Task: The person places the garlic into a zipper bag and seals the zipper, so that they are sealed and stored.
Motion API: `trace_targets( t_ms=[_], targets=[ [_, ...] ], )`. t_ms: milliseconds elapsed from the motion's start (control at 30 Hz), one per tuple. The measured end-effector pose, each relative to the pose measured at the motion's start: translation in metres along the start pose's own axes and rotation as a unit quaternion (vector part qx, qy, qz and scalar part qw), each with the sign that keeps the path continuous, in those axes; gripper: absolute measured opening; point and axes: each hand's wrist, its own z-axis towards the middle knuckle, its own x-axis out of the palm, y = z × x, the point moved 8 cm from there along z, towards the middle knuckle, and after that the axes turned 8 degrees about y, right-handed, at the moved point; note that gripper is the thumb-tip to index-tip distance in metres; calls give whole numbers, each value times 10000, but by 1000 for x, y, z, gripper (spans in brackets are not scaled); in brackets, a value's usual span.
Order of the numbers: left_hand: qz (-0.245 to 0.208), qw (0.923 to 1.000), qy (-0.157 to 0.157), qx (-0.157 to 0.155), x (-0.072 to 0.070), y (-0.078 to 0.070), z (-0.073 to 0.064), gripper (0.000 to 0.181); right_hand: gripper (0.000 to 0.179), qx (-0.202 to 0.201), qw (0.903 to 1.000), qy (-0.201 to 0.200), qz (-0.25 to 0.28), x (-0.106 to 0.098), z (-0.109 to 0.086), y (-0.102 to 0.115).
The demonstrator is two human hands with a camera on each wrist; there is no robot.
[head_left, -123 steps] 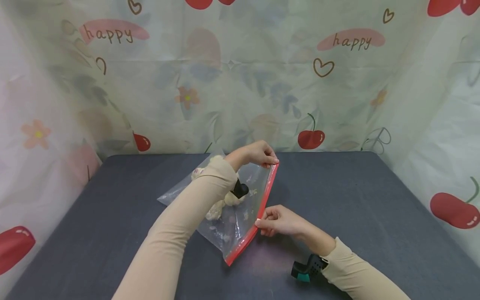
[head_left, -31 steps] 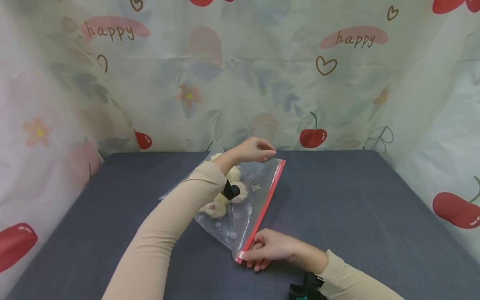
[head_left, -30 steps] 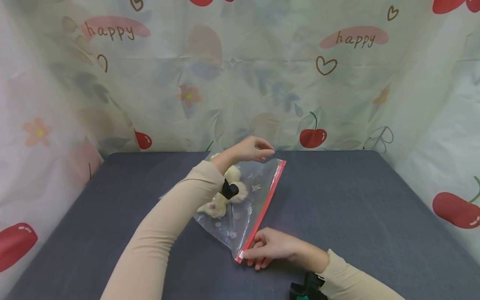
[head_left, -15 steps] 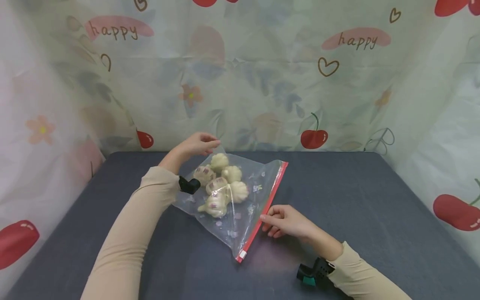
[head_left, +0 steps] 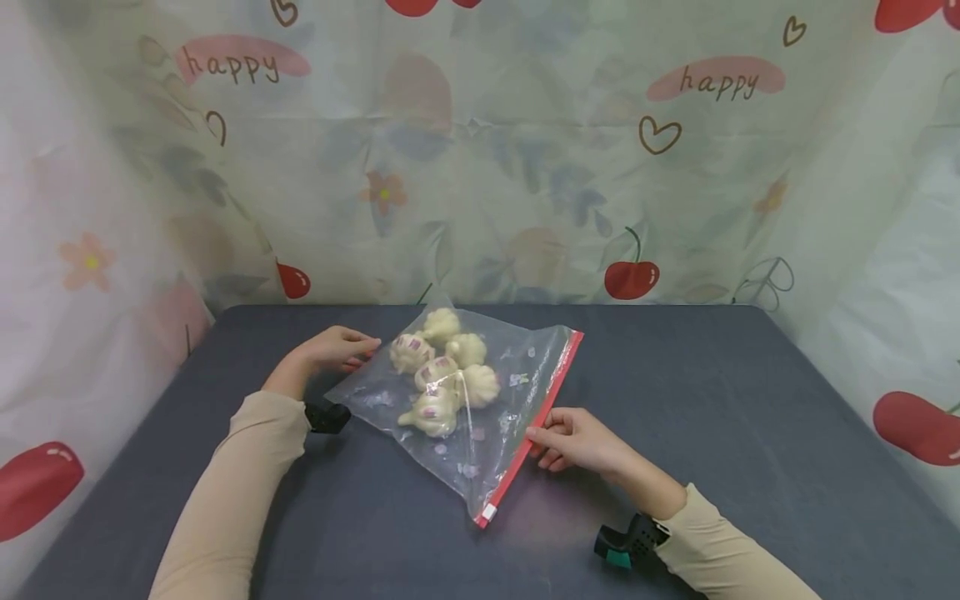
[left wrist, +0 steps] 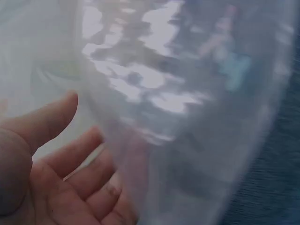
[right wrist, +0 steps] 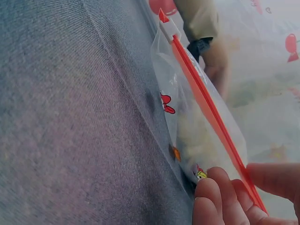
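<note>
A clear zip bag (head_left: pixel 506 358) with a red zip strip (head_left: pixel 551 387) lies aslant on the table in the head view. Inside it, several garlic bulbs (head_left: pixel 435 412) are bunched on the left side. My right hand (head_left: pixel 577 442) pinches the red strip about midway, thumb on one face and fingers behind, as the right wrist view also shows. The white slider (right wrist: pixel 168 29) is at the strip's near end. My left hand (head_left: pixel 330 354) is at the bag's left edge; in the left wrist view its thumb (left wrist: pixel 51 119) stands apart from the fingers, whose tips overlap the film.
The dark table (head_left: pixel 712 400) extends around the bag on both sides. A patterned curtain (head_left: pixel 495 167) hangs along the back and sides. Black camera mounts are strapped to both wrists, the right one (head_left: pixel 630 542) close over the table.
My left hand has moved from the strip's far end leftward, then down to the bag's left edge, uncovering the garlic. My right hand has gone from the slider end back to the strip's middle.
</note>
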Motion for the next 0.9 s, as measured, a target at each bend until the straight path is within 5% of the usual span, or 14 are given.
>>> trace_targets(
  t_ms=[167, 367, 633, 900],
  targets=[
    [296, 9994, 127, 94, 7, 7, -3, 48, 30, -53, 10000, -54, 5, -4, 1, -1],
    [132, 9994, 212, 238, 13, 13, -6, 33, 26, 147, 9991, -400, 47, -22, 3, -8],
    [-108, 9969, 724, 287, 31, 18, -16, 26, 28, 283, 9973, -670, 80, -47, 11, -19],
    [-121, 9980, 599, 147, 37, 19, -26, 26, 29, 444, 9967, -671, 127, -66, 19, -26]
  ],
)
